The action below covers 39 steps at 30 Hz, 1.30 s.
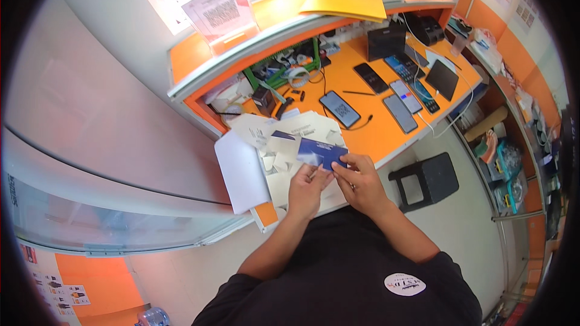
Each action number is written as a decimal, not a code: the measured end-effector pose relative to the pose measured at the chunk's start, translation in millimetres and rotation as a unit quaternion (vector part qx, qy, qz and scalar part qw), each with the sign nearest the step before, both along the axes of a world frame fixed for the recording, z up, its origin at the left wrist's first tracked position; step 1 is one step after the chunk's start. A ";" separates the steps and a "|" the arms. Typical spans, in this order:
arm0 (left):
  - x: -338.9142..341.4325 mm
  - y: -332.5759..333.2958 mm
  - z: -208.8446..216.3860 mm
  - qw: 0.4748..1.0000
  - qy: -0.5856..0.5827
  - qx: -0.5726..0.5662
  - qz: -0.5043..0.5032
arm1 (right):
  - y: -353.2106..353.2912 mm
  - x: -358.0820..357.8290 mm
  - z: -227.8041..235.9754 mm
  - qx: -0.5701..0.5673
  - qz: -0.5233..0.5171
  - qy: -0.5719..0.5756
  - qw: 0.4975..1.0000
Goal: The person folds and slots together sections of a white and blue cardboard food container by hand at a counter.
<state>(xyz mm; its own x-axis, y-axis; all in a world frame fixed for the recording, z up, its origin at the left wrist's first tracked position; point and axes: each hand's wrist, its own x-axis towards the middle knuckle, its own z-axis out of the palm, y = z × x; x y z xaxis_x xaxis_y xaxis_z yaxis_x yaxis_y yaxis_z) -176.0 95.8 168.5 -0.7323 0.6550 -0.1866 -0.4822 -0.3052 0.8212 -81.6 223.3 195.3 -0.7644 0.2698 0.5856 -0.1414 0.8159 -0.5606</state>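
Both hands meet over a heap of cream and white cardboard pieces (pixel 279 182) at the desk's near left corner. Between them is a dark blue printed piece of card (pixel 311 150) with a pale patch, perhaps a folding carton. Its right end is pinched between thumb and fingers of my right hand (pixel 364 188). My left hand (pixel 307 192) has its fingers curled at the card's lower edge, close to the right thumb. What lies under those fingertips is partly hidden. A white sheet stack (pixel 241 172) lies left of the heap.
Several phones, one a lit phone (pixel 339 109), lie on the orange desk (pixel 362 136) with cables among them. Behind the heap stands a green basket (pixel 284 72) of small parts. A black stool (pixel 426 181) is below right, near cluttered shelves (pixel 513 163). Yellow envelopes (pixel 344 1) top the ledge.
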 end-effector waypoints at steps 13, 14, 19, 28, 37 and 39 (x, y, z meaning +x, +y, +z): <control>-27.8 -34.2 31.5 0.794 0.543 -0.115 -0.246 | 61.9 -4.2 -22.6 -0.490 0.037 -0.014 0.871; -34.9 -39.7 39.0 0.689 0.652 -0.145 -0.283 | 73.9 -3.6 -28.6 -0.546 -0.013 -0.032 0.837; -32.5 -52.5 47.0 0.591 0.689 -0.233 -0.348 | 100.6 -10.1 -59.0 -0.704 0.012 -0.097 0.704; -45.1 -46.1 -12.1 0.741 0.459 -0.323 -0.368 | 55.9 19.6 -75.9 -0.251 0.201 -0.084 0.943; -67.3 -25.8 -73.8 0.787 0.352 -0.258 -0.436 | 52.8 51.9 -83.5 -0.257 0.138 -0.142 0.946; -69.4 -21.7 -92.1 0.808 0.309 -0.250 -0.436 | 56.3 53.1 -93.8 -0.307 0.151 -0.119 0.932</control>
<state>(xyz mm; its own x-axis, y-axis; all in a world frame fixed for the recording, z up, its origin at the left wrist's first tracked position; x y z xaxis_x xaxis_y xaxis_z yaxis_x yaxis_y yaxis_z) -245.3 74.1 76.4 -0.0886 0.9279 -0.3623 0.2142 0.3729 0.9028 -28.5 279.6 101.5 -0.9481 0.2498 0.1968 -0.1254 0.2750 -0.9532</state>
